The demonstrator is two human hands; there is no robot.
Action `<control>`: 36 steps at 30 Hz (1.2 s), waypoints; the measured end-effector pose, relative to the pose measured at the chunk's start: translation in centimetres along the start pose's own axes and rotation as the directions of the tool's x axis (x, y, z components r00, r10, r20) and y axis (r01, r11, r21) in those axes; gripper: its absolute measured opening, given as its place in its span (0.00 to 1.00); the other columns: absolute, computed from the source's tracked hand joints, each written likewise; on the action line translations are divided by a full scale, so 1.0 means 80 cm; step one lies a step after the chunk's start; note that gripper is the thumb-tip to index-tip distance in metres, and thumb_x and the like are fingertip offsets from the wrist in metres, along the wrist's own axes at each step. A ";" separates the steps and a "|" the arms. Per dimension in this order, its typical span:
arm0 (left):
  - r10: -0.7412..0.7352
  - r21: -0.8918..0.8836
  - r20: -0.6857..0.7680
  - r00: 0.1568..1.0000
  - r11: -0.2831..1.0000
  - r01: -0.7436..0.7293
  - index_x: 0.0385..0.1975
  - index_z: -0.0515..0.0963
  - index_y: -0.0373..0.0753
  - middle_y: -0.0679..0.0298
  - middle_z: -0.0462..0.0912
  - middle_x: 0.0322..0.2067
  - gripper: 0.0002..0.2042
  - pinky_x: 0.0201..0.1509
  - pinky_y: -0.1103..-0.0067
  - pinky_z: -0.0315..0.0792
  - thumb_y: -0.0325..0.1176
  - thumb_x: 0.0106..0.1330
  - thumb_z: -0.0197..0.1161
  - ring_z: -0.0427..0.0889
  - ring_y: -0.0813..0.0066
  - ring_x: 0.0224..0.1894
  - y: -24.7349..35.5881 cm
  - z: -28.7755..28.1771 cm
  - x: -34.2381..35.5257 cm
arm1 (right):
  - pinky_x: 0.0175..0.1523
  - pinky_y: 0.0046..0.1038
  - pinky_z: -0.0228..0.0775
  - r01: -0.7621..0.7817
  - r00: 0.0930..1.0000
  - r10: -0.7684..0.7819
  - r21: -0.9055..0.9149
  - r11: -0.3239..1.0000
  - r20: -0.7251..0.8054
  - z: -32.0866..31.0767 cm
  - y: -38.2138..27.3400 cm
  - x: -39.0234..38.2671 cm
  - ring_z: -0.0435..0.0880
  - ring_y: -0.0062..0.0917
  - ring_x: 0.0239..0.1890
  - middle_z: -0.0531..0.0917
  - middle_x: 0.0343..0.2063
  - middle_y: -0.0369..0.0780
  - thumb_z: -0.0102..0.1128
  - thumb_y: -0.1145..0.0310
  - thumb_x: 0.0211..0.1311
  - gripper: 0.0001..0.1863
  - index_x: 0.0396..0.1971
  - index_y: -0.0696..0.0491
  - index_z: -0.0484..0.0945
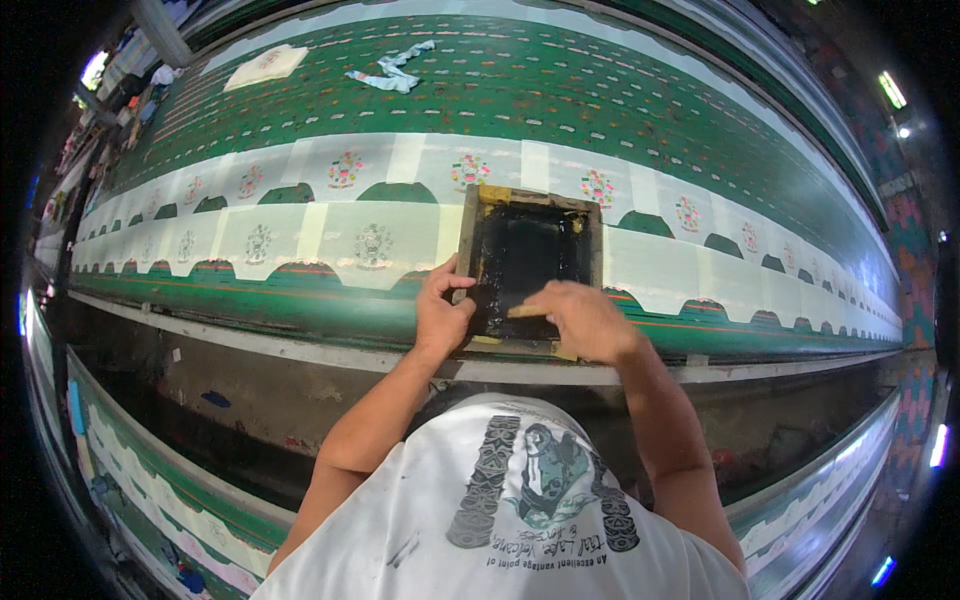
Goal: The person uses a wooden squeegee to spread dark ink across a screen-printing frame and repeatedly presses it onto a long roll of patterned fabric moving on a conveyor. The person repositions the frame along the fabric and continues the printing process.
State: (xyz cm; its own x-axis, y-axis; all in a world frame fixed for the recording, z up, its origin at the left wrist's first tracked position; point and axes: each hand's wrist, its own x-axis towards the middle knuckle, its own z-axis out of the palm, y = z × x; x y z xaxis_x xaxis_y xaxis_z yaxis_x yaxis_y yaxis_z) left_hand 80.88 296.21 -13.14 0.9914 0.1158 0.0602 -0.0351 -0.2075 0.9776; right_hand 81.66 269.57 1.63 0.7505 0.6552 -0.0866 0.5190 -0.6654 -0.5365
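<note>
A wooden screen-printing frame point(594, 240) with a dark, ink-smeared mesh lies flat on pale cloth pieces at the near edge of a long green table. Its bars carry yellowish tape. My left hand point(442, 312) is closed round the frame's left bar near the lower corner. Inside the frame, low on the mesh, my right hand point(588, 322) grips a squeegee point(526, 311), of which a tan strip shows beside the fingers; the hand is slightly blurred. Left of the frame, a cloth piece point(335, 240) bears a dark outline print.
The green table point(520, 85) holds rows of pale cloth pieces; the farther row has coloured prints point(470, 172). Farther back lie a folded cream cloth point(266, 66) and a crumpled light-blue rag point(395, 70). A metal rail point(270, 345) edges the table. Another printing table point(190, 490) stands at lower left.
</note>
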 end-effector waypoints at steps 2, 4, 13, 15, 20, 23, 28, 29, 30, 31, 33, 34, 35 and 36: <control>-0.043 -0.147 -0.002 0.999 0.988 0.042 0.47 0.89 0.36 0.47 0.78 0.76 0.15 0.79 0.69 0.71 0.13 0.63 0.71 0.78 0.60 0.76 -0.019 -0.004 0.006 | 0.64 0.46 0.81 0.020 1.000 -0.020 0.040 0.999 -0.021 -0.018 0.015 0.029 0.88 0.46 0.55 0.90 0.47 0.44 0.62 0.81 0.64 0.25 0.57 0.45 0.91; -0.070 -0.237 0.020 0.997 0.969 0.073 0.49 0.89 0.36 0.47 0.78 0.75 0.14 0.78 0.69 0.71 0.14 0.67 0.71 0.79 0.60 0.74 -0.031 -0.005 0.009 | 0.66 0.46 0.81 0.039 0.996 -0.039 0.001 0.999 -0.082 -0.016 0.045 0.061 0.88 0.46 0.58 0.92 0.51 0.43 0.60 0.81 0.66 0.24 0.56 0.42 0.92; -0.123 -0.217 0.113 0.986 0.965 0.145 0.53 0.87 0.36 0.49 0.79 0.71 0.16 0.74 0.70 0.76 0.13 0.69 0.70 0.83 0.60 0.70 -0.007 -0.019 0.023 | 0.67 0.47 0.77 -0.229 0.953 0.222 -0.011 0.973 -0.206 -0.031 0.086 0.128 0.85 0.48 0.61 0.89 0.53 0.47 0.57 0.83 0.67 0.27 0.60 0.45 0.90; -0.080 -0.166 0.109 0.991 0.981 0.097 0.53 0.87 0.37 0.50 0.79 0.70 0.16 0.74 0.70 0.76 0.13 0.68 0.70 0.83 0.60 0.69 0.003 -0.020 0.024 | 0.65 0.50 0.78 -0.197 0.956 0.179 -0.056 0.979 -0.231 -0.020 0.083 0.117 0.86 0.50 0.59 0.88 0.51 0.48 0.58 0.82 0.65 0.27 0.61 0.45 0.89; -0.108 -0.148 0.128 0.986 0.981 0.127 0.53 0.86 0.38 0.51 0.78 0.70 0.18 0.76 0.69 0.75 0.12 0.66 0.71 0.81 0.60 0.71 0.003 -0.024 0.025 | 0.65 0.49 0.76 -0.115 0.980 0.095 -0.109 0.987 -0.173 0.010 0.050 0.076 0.84 0.50 0.55 0.87 0.49 0.48 0.60 0.84 0.61 0.30 0.62 0.48 0.88; -0.102 -0.124 0.108 0.989 0.986 0.115 0.53 0.87 0.37 0.50 0.80 0.71 0.18 0.77 0.69 0.73 0.12 0.66 0.71 0.80 0.59 0.72 0.010 -0.025 0.023 | 0.61 0.47 0.76 -0.069 0.973 0.041 -0.117 0.991 -0.225 0.032 0.017 0.047 0.84 0.48 0.52 0.87 0.47 0.46 0.58 0.86 0.61 0.29 0.61 0.51 0.88; -0.068 -0.182 0.084 0.994 0.980 0.083 0.54 0.87 0.38 0.49 0.79 0.73 0.19 0.79 0.68 0.71 0.12 0.66 0.71 0.79 0.58 0.74 0.013 -0.017 0.017 | 0.61 0.44 0.77 -0.113 0.961 0.102 -0.030 0.993 -0.256 0.058 -0.033 -0.002 0.84 0.45 0.51 0.90 0.49 0.43 0.61 0.87 0.56 0.29 0.59 0.54 0.89; -0.058 -0.195 0.061 0.996 0.978 0.069 0.55 0.87 0.38 0.49 0.79 0.73 0.19 0.79 0.68 0.71 0.12 0.66 0.71 0.78 0.57 0.75 0.007 -0.013 0.016 | 0.63 0.43 0.77 -0.119 0.955 0.108 -0.021 0.993 -0.276 0.063 -0.042 -0.010 0.84 0.45 0.52 0.89 0.50 0.43 0.61 0.86 0.56 0.29 0.59 0.54 0.89; -0.049 -0.208 0.037 0.998 0.977 0.056 0.55 0.87 0.38 0.48 0.79 0.73 0.19 0.80 0.67 0.70 0.13 0.67 0.71 0.78 0.56 0.75 0.000 -0.009 0.012 | 0.64 0.44 0.76 -0.119 0.953 0.106 -0.028 0.993 -0.284 0.071 -0.048 -0.015 0.83 0.43 0.53 0.88 0.51 0.43 0.63 0.85 0.55 0.29 0.59 0.54 0.89; -0.036 -0.218 0.018 0.999 0.975 0.039 0.56 0.87 0.38 0.47 0.79 0.73 0.19 0.80 0.66 0.70 0.13 0.67 0.71 0.77 0.55 0.76 0.002 -0.007 0.011 | 0.65 0.45 0.75 -0.121 0.949 0.106 -0.035 0.992 -0.298 0.078 -0.052 -0.021 0.82 0.42 0.54 0.86 0.51 0.42 0.65 0.83 0.54 0.30 0.60 0.53 0.89; 0.013 -0.115 0.050 0.999 0.993 -0.008 0.58 0.85 0.38 0.45 0.73 0.75 0.21 0.81 0.64 0.70 0.12 0.67 0.69 0.74 0.51 0.78 0.007 -0.006 0.002 | 0.67 0.46 0.74 -0.128 0.949 0.114 -0.028 0.991 -0.295 0.086 -0.056 -0.031 0.82 0.43 0.57 0.86 0.53 0.43 0.68 0.81 0.56 0.29 0.60 0.54 0.89; 0.039 -0.057 0.065 0.997 0.998 -0.035 0.59 0.84 0.37 0.43 0.70 0.76 0.22 0.82 0.63 0.70 0.12 0.67 0.68 0.73 0.49 0.79 0.011 -0.009 0.000 | 0.68 0.46 0.74 -0.127 0.948 0.115 -0.021 0.992 -0.296 0.086 -0.059 -0.034 0.82 0.43 0.58 0.86 0.54 0.44 0.69 0.80 0.57 0.28 0.60 0.54 0.88; 0.050 -0.010 0.071 0.996 0.999 -0.050 0.59 0.85 0.37 0.43 0.70 0.76 0.23 0.81 0.63 0.70 0.12 0.65 0.69 0.72 0.49 0.79 0.013 -0.008 -0.003 | 0.69 0.46 0.74 -0.132 0.948 0.130 0.011 0.991 -0.289 0.085 -0.063 -0.038 0.82 0.43 0.60 0.85 0.56 0.44 0.71 0.79 0.58 0.27 0.60 0.54 0.88; 0.061 0.037 0.077 0.995 0.997 -0.064 0.59 0.85 0.37 0.43 0.70 0.76 0.23 0.81 0.63 0.71 0.12 0.64 0.69 0.72 0.48 0.80 0.015 -0.006 -0.006 | 0.70 0.47 0.74 -0.138 0.949 0.145 0.043 0.989 -0.281 0.082 -0.068 -0.045 0.82 0.44 0.62 0.85 0.57 0.44 0.73 0.77 0.59 0.26 0.60 0.54 0.88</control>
State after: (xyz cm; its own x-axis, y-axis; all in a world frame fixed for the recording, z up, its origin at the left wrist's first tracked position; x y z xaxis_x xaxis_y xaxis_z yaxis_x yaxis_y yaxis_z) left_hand 80.29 296.40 -11.92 0.9942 0.0275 0.1044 -0.0942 -0.2502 0.9636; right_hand 73.49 273.18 -0.64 0.9022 0.4245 0.0762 0.3920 -0.7334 -0.5554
